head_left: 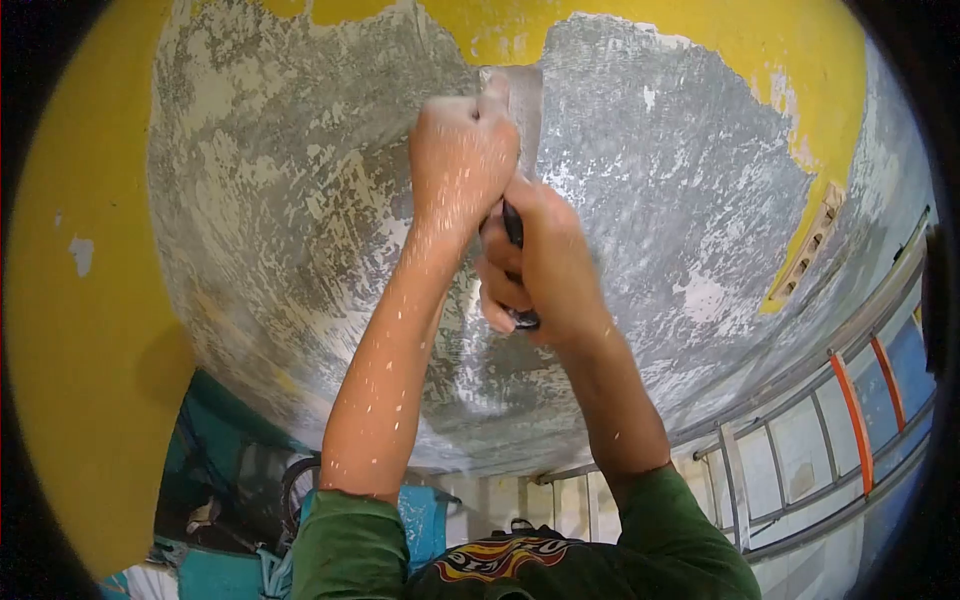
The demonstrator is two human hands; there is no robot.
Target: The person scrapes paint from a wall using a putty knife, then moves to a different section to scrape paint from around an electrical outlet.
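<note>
A wide-bladed paint scraper (528, 112) is held up against the wall, its blade edge at the lower border of the yellow paint (510, 38). My right hand (555, 255) is wrapped around its black handle. Closed at the blade's left side, my left hand (462, 150) has one finger stretched up along the metal. Part of the blade is hidden behind that hand. Around the scraper spreads the grey, patchy stripped surface (660, 190) of the wall. White flecks dot both forearms.
A metal ladder (735, 480) with orange parts lies along the lower right. A strip with several holes (808, 245) is fixed on the right of the wall. Teal objects (225, 440) and part of a wheel (295, 490) are at the lower left.
</note>
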